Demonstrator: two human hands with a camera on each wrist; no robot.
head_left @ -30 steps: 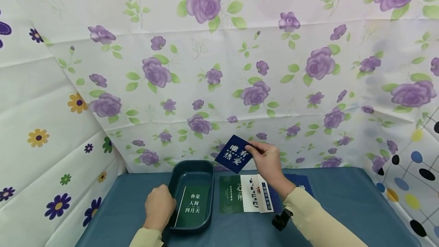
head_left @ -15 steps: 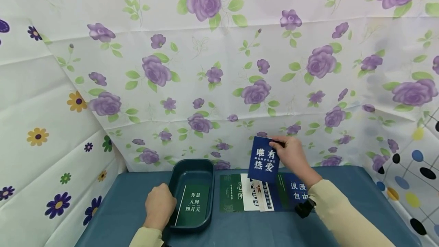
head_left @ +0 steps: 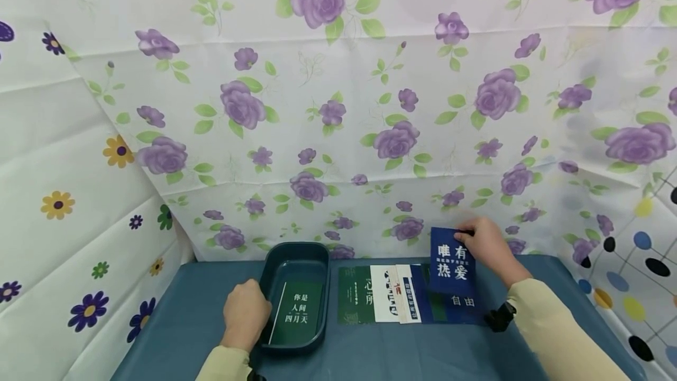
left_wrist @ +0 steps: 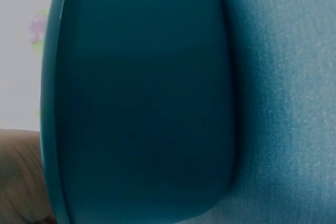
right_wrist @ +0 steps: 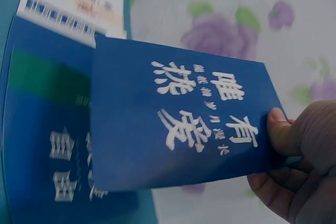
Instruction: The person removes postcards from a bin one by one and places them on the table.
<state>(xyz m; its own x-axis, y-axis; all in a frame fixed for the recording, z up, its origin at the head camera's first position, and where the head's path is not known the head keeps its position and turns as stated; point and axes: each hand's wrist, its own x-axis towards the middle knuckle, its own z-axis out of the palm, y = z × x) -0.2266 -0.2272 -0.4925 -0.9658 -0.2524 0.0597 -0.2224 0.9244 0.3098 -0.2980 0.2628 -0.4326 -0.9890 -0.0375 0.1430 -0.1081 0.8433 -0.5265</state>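
Observation:
In the head view my right hand pinches a small dark blue card with white Chinese characters by its upper right corner. The card hangs over the right end of a row of overlapping cards. The right wrist view shows the thumb on the front of the blue card and the fingers behind it. My left hand grips the left rim of a dark teal tray, its fingertips hidden. A green card with white characters lies inside the tray.
The row holds green, white and blue cards, laid flat to the right of the tray. A blue-grey cloth covers the table. Floral sheets rise close behind the table and along both sides.
My right hand has carried the blue card to the right and lower, from near the tray to over the row's right end. The card has turned upright. The left hand stays on the tray.

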